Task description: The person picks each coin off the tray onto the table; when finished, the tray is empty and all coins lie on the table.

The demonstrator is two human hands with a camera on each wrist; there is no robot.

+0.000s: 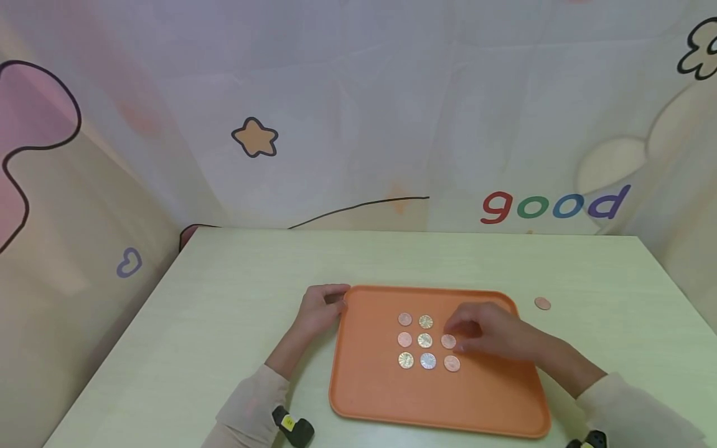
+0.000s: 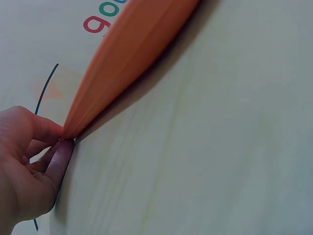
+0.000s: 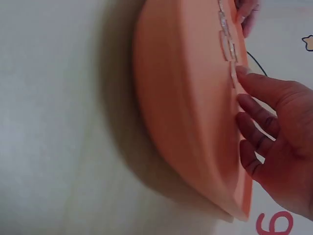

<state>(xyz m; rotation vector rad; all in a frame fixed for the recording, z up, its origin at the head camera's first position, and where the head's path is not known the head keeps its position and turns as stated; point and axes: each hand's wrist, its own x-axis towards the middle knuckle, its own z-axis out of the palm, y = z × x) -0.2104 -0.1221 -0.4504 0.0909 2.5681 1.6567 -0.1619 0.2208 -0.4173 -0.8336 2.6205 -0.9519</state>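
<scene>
Backdrop: pale printed cloth [image 1: 347, 93] hangs at the far side, orange star [image 1: 255, 137] to the left, colourful "good" [image 1: 556, 204] to the right.
Tabletop: pale and flat [image 1: 257, 267], and it carries the whole show.
Tray: orange tray [image 1: 370, 398], lying flat, its raised rim presumably there to keep small pieces from sliding off.
Coins: eight coins [image 1: 424, 340] in neat rows on the tray, two far, three middle, three near, spaced apart, probably so each can be handled alone.
Left hand: here it is, the left hand [image 1: 318, 311] at the far left corner, thumb and fingers grasping the rim, apparently to steady the tray.
Right hand: and the right hand [image 1: 493, 330] arches in from the right, thumb and forefinger about the copper-coloured coin [image 1: 448, 341] ending the middle row; pinching or merely touching, I cannot tell from these angles.
Lone coin: one outsider [image 1: 542, 303] lies on the table, just beyond the tray's far right corner, seemingly handy for the right hand.
</scene>
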